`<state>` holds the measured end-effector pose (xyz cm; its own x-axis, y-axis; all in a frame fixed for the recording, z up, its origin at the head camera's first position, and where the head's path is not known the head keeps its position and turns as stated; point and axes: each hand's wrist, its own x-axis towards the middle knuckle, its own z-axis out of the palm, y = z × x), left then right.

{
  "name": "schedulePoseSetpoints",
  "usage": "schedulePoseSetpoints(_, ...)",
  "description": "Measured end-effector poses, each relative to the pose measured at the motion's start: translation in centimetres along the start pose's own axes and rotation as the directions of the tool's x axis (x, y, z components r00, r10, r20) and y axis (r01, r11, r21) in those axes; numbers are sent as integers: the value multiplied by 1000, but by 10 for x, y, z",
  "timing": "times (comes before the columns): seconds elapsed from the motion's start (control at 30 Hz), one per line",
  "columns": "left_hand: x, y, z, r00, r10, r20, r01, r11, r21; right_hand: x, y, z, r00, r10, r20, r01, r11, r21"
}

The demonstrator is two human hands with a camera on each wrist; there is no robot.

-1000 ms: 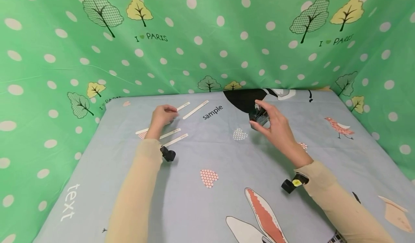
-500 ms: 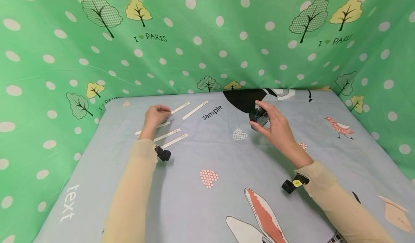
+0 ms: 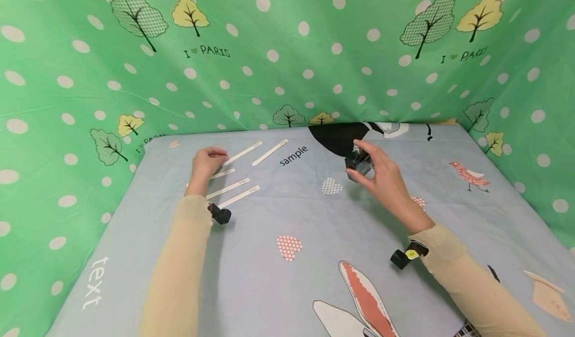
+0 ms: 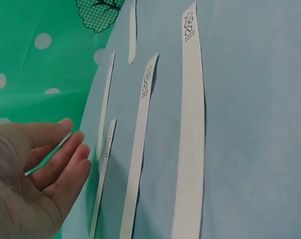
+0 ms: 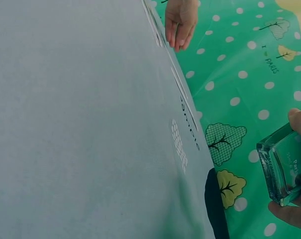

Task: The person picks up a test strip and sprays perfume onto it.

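Observation:
My right hand (image 3: 381, 177) holds a small square dark glass perfume bottle (image 3: 359, 163) above the cloth, one finger at its sprayer top and the thumb under its base. The bottle's clear glass (image 5: 282, 167) shows in the right wrist view. At the left, my left hand (image 3: 207, 166) hovers over white paper test strips, fingers loosely bent and the thumb close to them; I see nothing held in it. Nearest the hand lies one strip (image 3: 242, 153), with another strip (image 3: 270, 152) to its right. The printed strip (image 4: 190, 124) looks largest in the left wrist view.
Several strips, including a front one (image 3: 238, 197), lie slanted on a blue-grey printed cloth (image 3: 269, 297). A green dotted curtain (image 3: 287, 77) surrounds the back and sides. Small black cameras are strapped on both wrists.
My left hand has moved left, uncovering more of the strips beneath and beside it. The right hand and the perfume bottle have stayed in place.

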<state>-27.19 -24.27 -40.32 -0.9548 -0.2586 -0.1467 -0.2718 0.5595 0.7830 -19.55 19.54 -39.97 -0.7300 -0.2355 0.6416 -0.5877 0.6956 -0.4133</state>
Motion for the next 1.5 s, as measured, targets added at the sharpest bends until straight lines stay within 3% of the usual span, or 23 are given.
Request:
schedulePoseSetpoints(0.4,-4,-12,1,997,-64,-35,65,998,9,1,-2,-1,1000,-15,-2,15,1000,4)
schedulePoseSetpoints(0.9,2,-18,4,994,-82,-73,87,994,71,-3,-5,3,1000,0,-1,0,1000,22)
schedulePoseSetpoints(1.17,12,-14,1,993,-115,-40,119,988,101,-3,-8,5,1000,2,5,-2,999,36)
schedulePoseSetpoints(1.5,22,-17,-7,977,-205,53,204,979,26,-2,-13,5,1000,19,13,-20,999,47)
